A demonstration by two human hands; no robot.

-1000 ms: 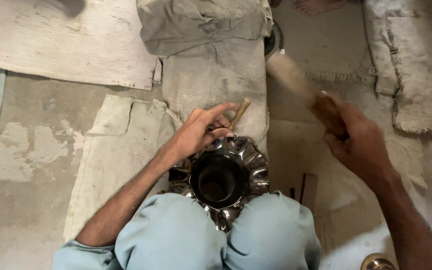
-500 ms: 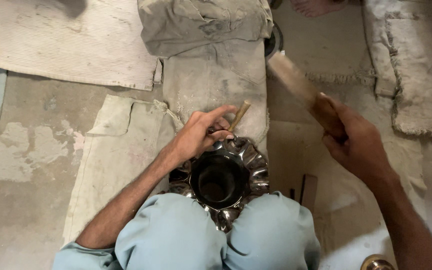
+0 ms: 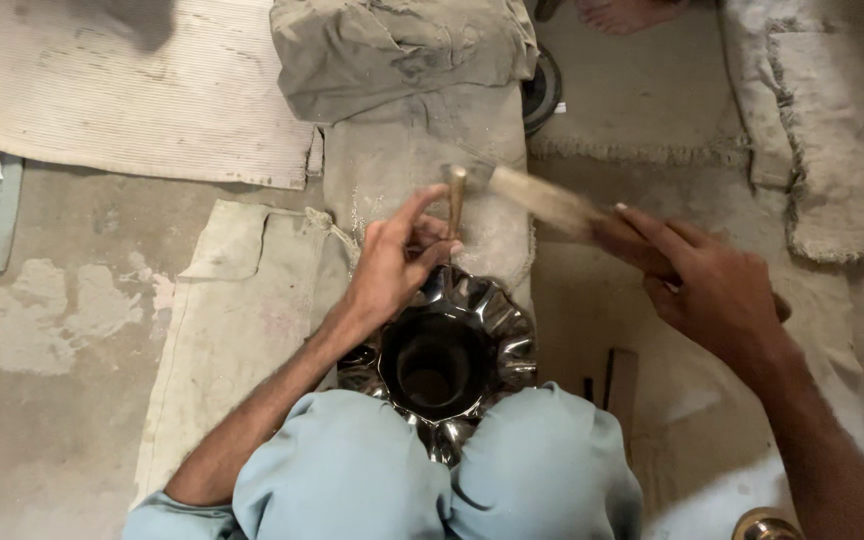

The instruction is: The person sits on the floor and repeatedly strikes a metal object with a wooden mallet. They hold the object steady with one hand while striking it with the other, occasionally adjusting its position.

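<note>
Head view: your left hand (image 3: 392, 270) has its fingers pinched round a thin wooden-handled punch (image 3: 455, 200), standing upright on the rim of the shiny fluted metal vase (image 3: 447, 360). That vase sits clamped between your knees (image 3: 542, 470). Your right hand (image 3: 717, 290) is wrapped tight round a hammer (image 3: 542, 200), blurred, its head right beside the punch's top.

Vessel (image 3: 442, 360) sits between the knees; punch (image 3: 455, 198) at its 12 o'clock, hammer (image 3: 542, 200) at 1 o'clock.
</note>
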